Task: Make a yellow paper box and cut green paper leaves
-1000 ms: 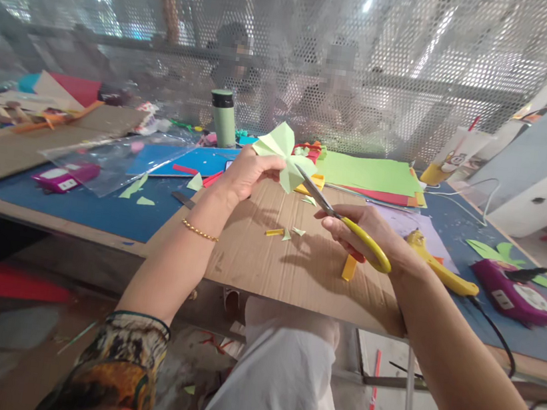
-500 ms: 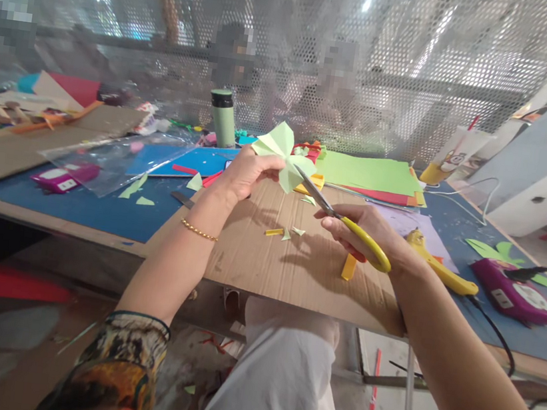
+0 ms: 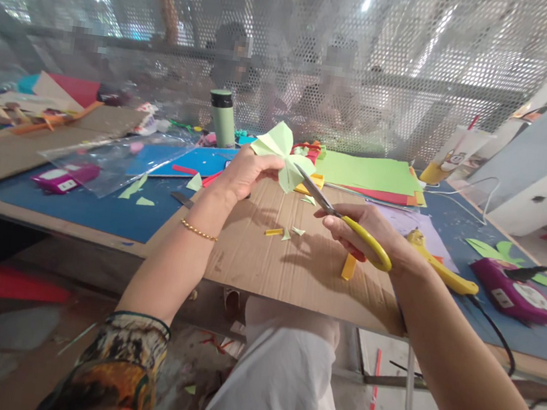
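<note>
Between the thumb and fingers of my left hand [image 3: 253, 174] is a pale green paper flower [image 3: 276, 141] with folded petals, raised above the cardboard sheet [image 3: 247, 255]. My right hand [image 3: 358, 229] is wrapped round the yellow handles of a pair of scissors [image 3: 319, 196]. Their blades point up and left, and the tips meet the flower's lower right petals; whether the blades are parted is hard to see. On the cardboard below lie small green paper scraps [image 3: 299, 231], a narrow yellow strip [image 3: 274, 231] and an orange-yellow piece [image 3: 348, 267].
A yellow glue gun [image 3: 441, 267] and a purple power strip [image 3: 519, 291] with cords lie at the right. Green paper sheets [image 3: 368, 172] and a green bottle [image 3: 223, 121] stand farther back. Another purple power strip [image 3: 65, 177] and a plastic bag [image 3: 113, 160] are at the left.
Hardly anything differs. Both hands, the paper flower and the scissors keep almost the same position.
</note>
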Demonstrator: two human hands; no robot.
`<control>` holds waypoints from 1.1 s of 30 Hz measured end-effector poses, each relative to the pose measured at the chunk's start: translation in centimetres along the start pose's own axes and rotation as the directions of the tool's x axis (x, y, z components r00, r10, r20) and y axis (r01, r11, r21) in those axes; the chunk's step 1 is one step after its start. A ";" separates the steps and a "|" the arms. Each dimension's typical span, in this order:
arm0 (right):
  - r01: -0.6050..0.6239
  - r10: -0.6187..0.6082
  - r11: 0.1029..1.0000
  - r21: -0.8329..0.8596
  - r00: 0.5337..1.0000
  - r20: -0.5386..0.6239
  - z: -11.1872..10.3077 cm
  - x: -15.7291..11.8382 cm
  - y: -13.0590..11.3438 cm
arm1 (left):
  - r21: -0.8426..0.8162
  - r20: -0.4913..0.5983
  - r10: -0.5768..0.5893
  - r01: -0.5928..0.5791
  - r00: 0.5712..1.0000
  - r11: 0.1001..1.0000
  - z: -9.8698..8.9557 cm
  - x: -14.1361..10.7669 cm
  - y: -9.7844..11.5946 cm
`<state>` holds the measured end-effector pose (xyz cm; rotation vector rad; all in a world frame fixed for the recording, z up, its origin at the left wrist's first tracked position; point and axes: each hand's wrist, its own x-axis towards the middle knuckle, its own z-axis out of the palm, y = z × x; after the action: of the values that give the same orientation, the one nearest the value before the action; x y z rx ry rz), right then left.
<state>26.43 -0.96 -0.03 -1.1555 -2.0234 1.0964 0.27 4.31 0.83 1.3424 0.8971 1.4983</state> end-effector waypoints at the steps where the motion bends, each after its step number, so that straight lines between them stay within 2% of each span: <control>1: 0.011 -0.011 1.000 0.001 1.000 0.001 0.0 0.0 0.0 | 0.003 0.000 -0.001 0.001 1.000 1.000 0.0 0.0 0.1; 33: 0.084 -0.086 0.996 0.040 0.994 0.069 -0.5 -0.3 -0.3 | 0.027 0.029 -0.012 0.011 1.000 1.000 0.0 -0.1 0.4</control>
<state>26.81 -1.09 0.42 -1.0156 -2.0774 1.1423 0.24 4.10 1.14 1.3737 0.9077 1.4589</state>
